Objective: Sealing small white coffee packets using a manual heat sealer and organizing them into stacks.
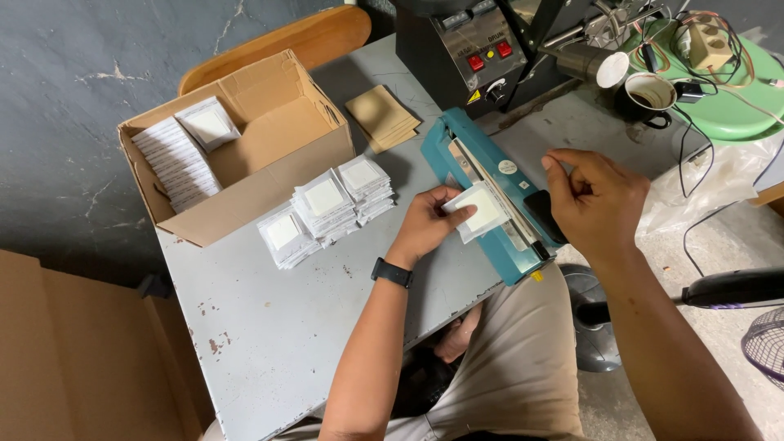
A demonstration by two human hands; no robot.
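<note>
Plainly, from where I stand beside the bench:

Table [278,327]: grey metal top with chipped paint, running under both forearms and out past the left hand.

Cardboard box [245,175]: open, well beyond the left hand on its outer side; a row of white sachets [173,162] stands on edge along the far wall.

Impulse sealer [490,196]: teal, its long axis running away from the person and slanting up toward the box side; it lies between the two hands, its near end closest to the right wrist.

Stacks of sachets [327,211]: three loose piles on the table, just outside the left hand, between it and the box.

Brown envelopes [382,116]: a small flat pile, farther out past the sealer's far end.

Right hand [594,202]: raised over the sealer's black handle [545,216], fingers curled, thumb and forefinger drawn near each other; I cannot tell whether anything is pinched between them.

Left hand [426,227]: closed on the white sachet, thumb on top, fingers beneath.

White sachet [480,211]: square, flat, held at its inner edge by the left hand; its free edge lies across the sealer's bar, crosswise to the long axis.

Nearer hand: the left holds the sachet; the right is nearer the handle.
</note>
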